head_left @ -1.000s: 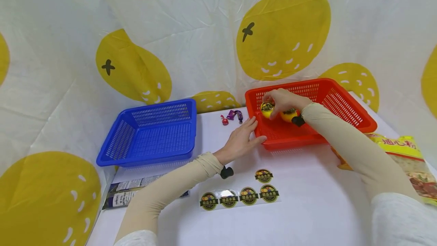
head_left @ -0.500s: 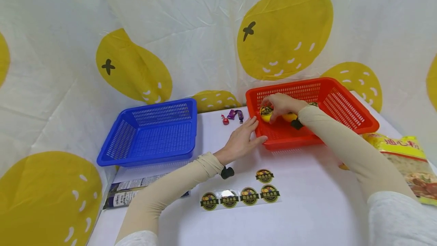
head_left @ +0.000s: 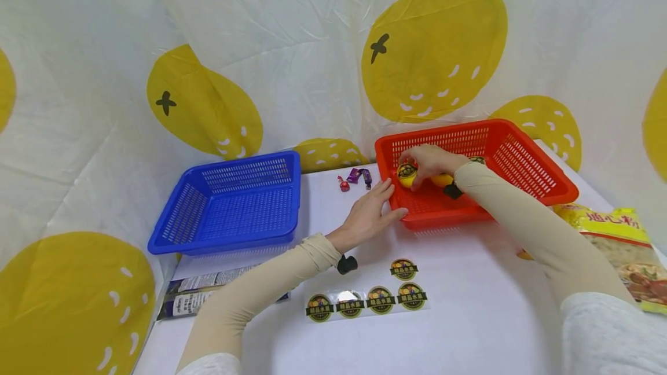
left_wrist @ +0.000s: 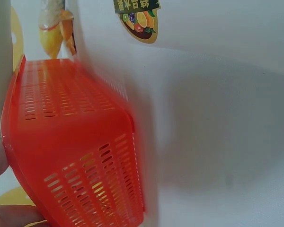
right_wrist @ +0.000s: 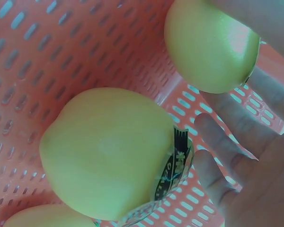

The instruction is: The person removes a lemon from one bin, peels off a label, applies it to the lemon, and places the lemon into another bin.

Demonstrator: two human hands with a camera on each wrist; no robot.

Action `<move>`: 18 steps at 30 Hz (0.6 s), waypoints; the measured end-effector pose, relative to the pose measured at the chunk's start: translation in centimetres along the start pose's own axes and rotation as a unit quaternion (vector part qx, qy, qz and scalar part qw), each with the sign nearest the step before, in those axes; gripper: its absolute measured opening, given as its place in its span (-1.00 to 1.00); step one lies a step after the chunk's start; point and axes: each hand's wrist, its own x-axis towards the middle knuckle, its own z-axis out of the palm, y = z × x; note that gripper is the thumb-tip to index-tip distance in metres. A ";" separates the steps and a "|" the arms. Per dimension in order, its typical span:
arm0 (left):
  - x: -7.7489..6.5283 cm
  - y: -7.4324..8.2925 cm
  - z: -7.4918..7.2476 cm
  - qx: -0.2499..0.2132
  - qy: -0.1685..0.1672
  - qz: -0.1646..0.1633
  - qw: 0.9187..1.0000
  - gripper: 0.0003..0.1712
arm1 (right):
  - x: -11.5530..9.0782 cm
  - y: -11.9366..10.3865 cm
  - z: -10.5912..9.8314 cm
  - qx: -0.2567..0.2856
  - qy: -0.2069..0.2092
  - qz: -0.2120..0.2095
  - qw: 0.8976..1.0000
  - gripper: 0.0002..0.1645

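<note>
In the head view my right hand (head_left: pixel 429 160) reaches into the red basket (head_left: pixel 448 217) and holds a yellow lemon (head_left: pixel 406 180) near the left wall. Seen from the right wrist, thumb and fingers bracket this lemon (right_wrist: pixel 210 45); part of it is hidden behind the thumb. A second lemon (right_wrist: pixel 104 153), bearing a dark fruit sticker (right_wrist: pixel 175 163), lies beside the fingers, and part of a third lemon (right_wrist: pixel 52 217) shows below. My left hand (head_left: pixel 367 213) rests on the basket's near-left rim, its fingers fairly straight.
A blue basket (head_left: pixel 224 246) stands at left. Small wrapped sweets (head_left: pixel 344 184) lie between the baskets. A sticker strip (head_left: pixel 365 312) and one separate sticker (head_left: pixel 403 269) are in front. Dark packets (head_left: pixel 187 295) lie at left, a yellow-topped food bag (head_left: pixel 620 236) at right.
My right hand has lowered slightly with the lemon inside the red basket, then stays nearly still. My left hand keeps its place on the rim.
</note>
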 end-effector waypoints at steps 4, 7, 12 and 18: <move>0.0 0.0 0.0 -0.004 0.002 0.002 1.000 -0.14 | -0.1 0.0 -0.1 0.000 -0.004 -0.002 1.000 -0.11; -0.1 0.0 0.0 -0.007 0.002 0.001 1.000 -0.14 | -0.2 0.0 -0.2 0.002 -0.005 -0.004 1.000 -0.10; -0.1 0.0 -0.1 -0.011 0.002 0.000 1.000 -0.13 | -0.3 0.0 -0.3 0.014 -0.008 -0.003 1.000 -0.11; -0.2 0.0 -0.2 -0.018 0.000 0.000 1.000 -0.12 | -0.5 0.0 -0.3 0.029 -0.011 -0.002 1.000 -0.10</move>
